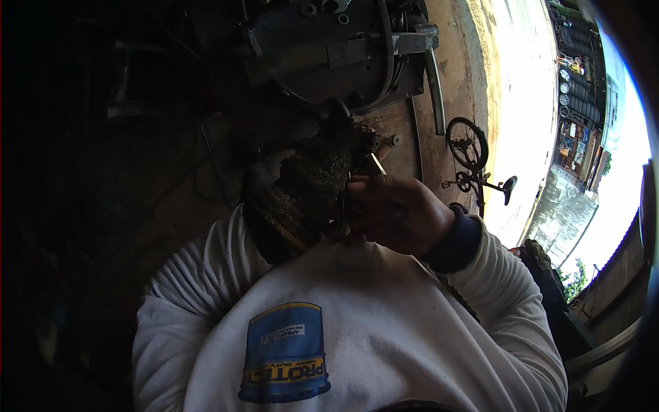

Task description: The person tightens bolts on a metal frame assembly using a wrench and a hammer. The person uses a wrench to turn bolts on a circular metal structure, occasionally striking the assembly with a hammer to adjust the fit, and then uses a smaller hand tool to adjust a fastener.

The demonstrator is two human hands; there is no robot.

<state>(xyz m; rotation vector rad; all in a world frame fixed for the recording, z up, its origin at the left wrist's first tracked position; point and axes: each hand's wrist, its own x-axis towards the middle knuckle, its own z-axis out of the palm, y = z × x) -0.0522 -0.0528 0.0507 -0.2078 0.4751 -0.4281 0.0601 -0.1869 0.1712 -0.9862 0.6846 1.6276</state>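
My left hand (309, 178) wears a dark, grimy knit glove and reaches up in front of my chest. Its fingers are curled near a dark rounded metal part (335, 110) at the edge of the equipment; what they hold is lost in shadow. Close against the glove, my bare right hand (398, 213) has its fingers bent and pressed together. Whatever sits in them is too dark to name. A short pale rod (377, 163) shows just above the right fingers, between the two hands.
Dark metal equipment with a curved rim (388, 62) and a flat bar (329, 55) stands ahead, with loose rings (343, 19) on it. A metal leg (434, 89) slants down at its right. A bicycle (473, 154) is farther right; tyres (580, 93) are stacked beyond.
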